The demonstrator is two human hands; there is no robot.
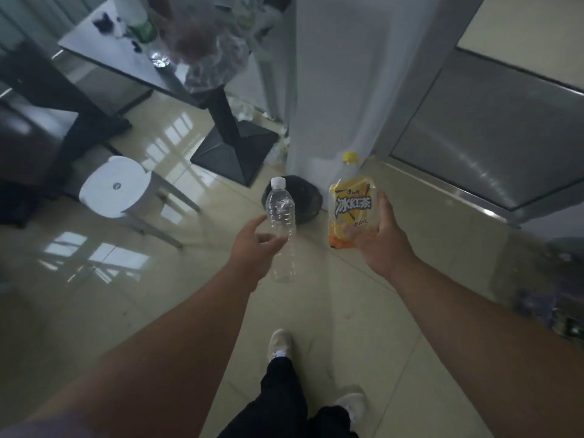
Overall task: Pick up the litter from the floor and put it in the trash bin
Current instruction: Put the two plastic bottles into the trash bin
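My left hand (252,248) grips a clear empty plastic bottle (281,222) with a white cap, held upright by its lower part. My right hand (379,232) holds a yellow-labelled iced tea bottle (349,203) with a yellow cap, also upright. Both bottles are held out in front of me, above the tiled floor. Just beyond and between them stands a round black trash bin (308,200) on the floor, partly hidden by the clear bottle.
A white round stool (115,186) stands at the left. A black table pedestal (234,153) and a cluttered table (104,52) are behind it. A white curtain (341,90) hangs beside a glass door (486,131). My feet (279,344) are on the tiled floor.
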